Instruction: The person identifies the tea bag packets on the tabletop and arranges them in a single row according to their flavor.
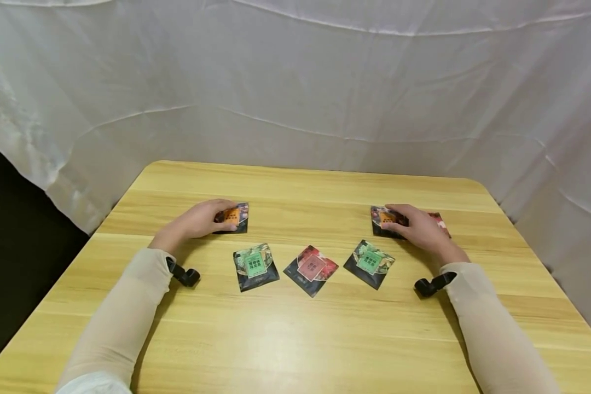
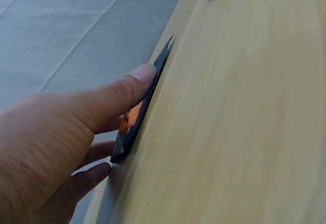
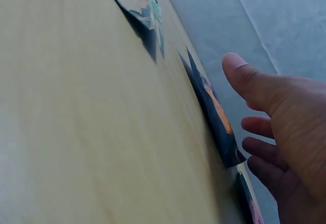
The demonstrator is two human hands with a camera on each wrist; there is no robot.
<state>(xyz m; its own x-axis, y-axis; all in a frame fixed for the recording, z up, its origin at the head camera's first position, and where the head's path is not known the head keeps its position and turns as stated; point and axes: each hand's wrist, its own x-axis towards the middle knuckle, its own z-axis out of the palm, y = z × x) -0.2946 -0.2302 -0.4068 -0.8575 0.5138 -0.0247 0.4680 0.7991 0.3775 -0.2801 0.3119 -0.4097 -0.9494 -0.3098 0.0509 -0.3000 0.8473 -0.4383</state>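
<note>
My left hand (image 1: 204, 218) is at a flat square packet with an orange label (image 1: 232, 215), on the left of the table. In the left wrist view the thumb (image 2: 145, 74) lies over one edge of this packet (image 2: 133, 119), with the fingertips at its other side. On the right, my right hand (image 1: 417, 224) hovers over a second orange-labelled packet (image 1: 378, 219). The right wrist view shows its thumb and loosely bent fingers apart from that packet (image 3: 214, 114). Partly under the right hand lies a red packet (image 1: 438, 220).
Nearer to me, a green-labelled packet (image 1: 256, 266), a red-labelled packet (image 1: 311, 270) and another green-labelled packet (image 1: 370, 264) lie in a row. The wooden table (image 1: 285, 339) ends at a pale curtain (image 1: 295, 87). Each wrist wears a black camera (image 1: 189, 277).
</note>
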